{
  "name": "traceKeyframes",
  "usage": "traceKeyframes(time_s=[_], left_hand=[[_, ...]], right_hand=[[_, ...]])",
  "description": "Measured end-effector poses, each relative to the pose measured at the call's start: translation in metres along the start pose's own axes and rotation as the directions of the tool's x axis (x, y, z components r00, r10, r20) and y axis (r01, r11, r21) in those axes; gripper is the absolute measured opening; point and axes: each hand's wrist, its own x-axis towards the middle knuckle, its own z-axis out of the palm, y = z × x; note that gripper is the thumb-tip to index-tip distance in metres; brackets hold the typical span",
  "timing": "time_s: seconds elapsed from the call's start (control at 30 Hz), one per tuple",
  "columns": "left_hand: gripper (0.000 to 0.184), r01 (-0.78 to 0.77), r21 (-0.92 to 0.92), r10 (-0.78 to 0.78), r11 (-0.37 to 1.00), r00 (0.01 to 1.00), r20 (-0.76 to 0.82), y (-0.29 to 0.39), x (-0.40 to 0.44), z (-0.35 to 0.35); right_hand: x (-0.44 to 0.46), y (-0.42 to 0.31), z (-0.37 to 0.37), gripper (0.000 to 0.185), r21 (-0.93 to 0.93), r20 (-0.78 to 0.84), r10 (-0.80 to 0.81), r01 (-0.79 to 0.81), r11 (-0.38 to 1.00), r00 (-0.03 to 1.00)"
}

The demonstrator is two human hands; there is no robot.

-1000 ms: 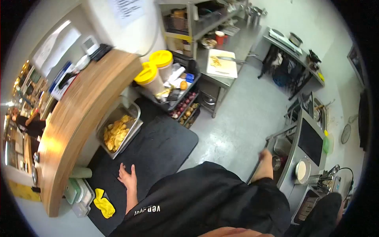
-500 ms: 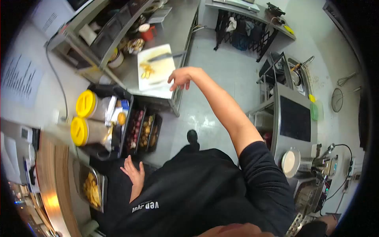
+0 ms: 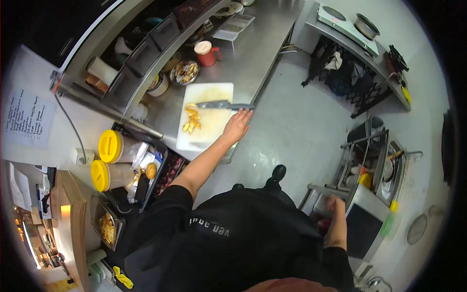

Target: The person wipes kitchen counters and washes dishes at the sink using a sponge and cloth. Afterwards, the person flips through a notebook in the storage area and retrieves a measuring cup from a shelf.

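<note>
My left hand [image 3: 237, 127] reaches over the right edge of a white cutting board [image 3: 210, 91], palm down with fingers stretched out. Its fingertips are at the dark handle of a kitchen knife [image 3: 214, 104]; whether they touch it I cannot tell. The knife lies across the board, its blade pointing left. Below the blade lies a small pile of yellow-brown cut pieces [image 3: 192, 121], perhaps potato. Out to the right, my right hand [image 3: 334, 204] is smeared by motion near a steel counter, and its fingers are hard to make out.
On the steel bench [image 3: 238, 63] stand a red jug [image 3: 206, 57] and a bowl of scraps [image 3: 185, 72]. To the left are yellow-lidded containers [image 3: 111, 146], a potato [image 3: 151, 170] and a metal tray of cut pieces [image 3: 107, 229]. A sink [image 3: 396, 170] is at right.
My right hand has left the board's edge and swung to the right side. My left hand has come up from beside my body to the knife handle. The view has turned.
</note>
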Motion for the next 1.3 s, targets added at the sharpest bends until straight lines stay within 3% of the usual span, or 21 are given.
traceKeyframes(time_s=[0.03,0.07,0.1,0.17,0.2,0.23,0.27,0.33,0.4,0.53,0.67,0.73,0.8,0.9,0.97,1.03,1.07,1.13,1.17,1.23,1.3], left_hand=[[0.057,0.047,0.075,-0.051,0.996,0.997,0.054,-0.001,0.022,0.011],[0.057,0.062,0.076,-0.066,0.995,0.997,0.051,-0.002,0.035,0.021],[0.059,0.077,0.165,-0.099,0.983,0.987,0.128,-0.006,0.052,0.026],[0.052,0.1,0.284,-0.162,0.954,0.966,0.203,-0.018,0.072,0.039],[0.052,0.12,0.293,-0.18,0.948,0.966,0.186,-0.021,0.077,0.04],[0.044,0.154,0.262,-0.212,0.953,0.955,0.208,-0.026,0.082,0.038],[0.037,0.187,0.23,-0.241,0.955,0.942,0.235,-0.029,0.086,0.037],[0.032,0.247,0.193,-0.281,0.95,0.944,0.174,-0.036,0.09,0.034],[0.027,0.306,0.148,-0.324,0.94,0.939,0.114,-0.039,0.093,0.034],[0.028,0.436,0.268,-0.433,0.859,0.898,-0.073,-0.053,0.1,0.034],[0.049,0.558,0.292,-0.556,0.776,0.825,-0.101,-0.043,0.146,-0.002],[0.058,0.595,0.132,-0.529,0.793,0.78,-0.334,-0.054,0.188,-0.027],[0.058,0.56,0.106,-0.435,0.822,0.736,-0.519,-0.063,0.244,-0.066],[0.055,0.472,0.154,-0.24,0.868,0.671,-0.702,-0.067,0.342,-0.129],[0.052,0.415,0.279,-0.092,0.866,0.681,-0.726,-0.081,0.403,-0.171],[0.052,0.4,0.333,0.002,0.854,0.638,-0.77,-0.1,0.461,-0.21],[0.053,0.43,0.366,0.03,0.825,0.614,-0.789,-0.113,0.485,-0.228],[0.055,0.571,0.388,-0.021,0.723,0.58,-0.814,-0.144,0.522,-0.258],[0.053,0.649,0.418,-0.027,0.636,0.56,-0.828,-0.159,0.536,-0.268],[0.051,0.734,0.435,-0.041,0.522,0.531,-0.846,-0.184,0.554,-0.278],[0.047,0.809,0.46,-0.195,0.366,0.55,-0.812,-0.199,0.56,-0.274]], right_hand=[[0.0,0.046,0.03,0.024,0.123,0.223,0.043,-0.072,0.99,0.974],[0.019,0.064,0.013,0.022,0.22,0.442,0.059,-0.172,0.96,0.895],[0.044,0.092,0.01,0.022,0.204,0.434,0.058,-0.161,0.966,0.899],[0.105,0.124,-0.015,0.024,0.396,0.282,0.035,-0.149,0.906,0.959],[0.091,0.129,-0.028,0.024,0.381,0.273,0.024,-0.131,0.915,0.962],[0.093,0.108,-0.079,0.028,0.177,0.023,-0.072,0.067,0.982,0.997],[0.114,0.061,-0.15,0.032,-0.073,-0.197,-0.219,0.209,0.975,0.956],[0.137,0.013,-0.249,0.037,0.019,-0.144,-0.203,0.208,0.978,0.968],[0.176,-0.012,-0.325,0.037,-0.04,-0.197,-0.27,0.268,0.963,0.942],[0.196,-0.095,-0.473,0.036,-0.099,-0.256,-0.423,0.411,0.906,0.869],[0.207,-0.165,-0.577,0.035,-0.166,-0.308,-0.561,0.537,0.827,0.769],[0.215,-0.19,-0.621,0.034,-0.066,-0.365,-0.607,0.63,0.774,0.707],[0.247,-0.194,-0.644,0.032,-0.153,-0.369,-0.683,0.683,0.714,0.631],[0.28,-0.185,-0.667,0.031,-0.287,-0.22,-0.652,0.59,0.754,0.726],[0.337,-0.152,-0.674,0.031,-0.369,-0.196,-0.695,0.604,0.706,0.692],[0.372,-0.126,-0.681,0.031,-0.436,-0.224,-0.616,0.488,0.756,0.755],[0.4,-0.11,-0.681,0.031,-0.446,-0.207,-0.627,0.498,0.744,0.751],[0.453,-0.089,-0.694,0.032,-0.457,0.041,-0.712,0.647,0.611,0.701],[0.442,-0.105,-0.714,0.032,-0.467,0.051,-0.719,0.653,0.596,0.693],[0.393,-0.156,-0.744,0.034,0.145,0.18,-0.64,0.624,0.768,0.747],[0.425,-0.19,-0.76,0.035,0.175,0.139,-0.758,0.738,0.652,0.637]])
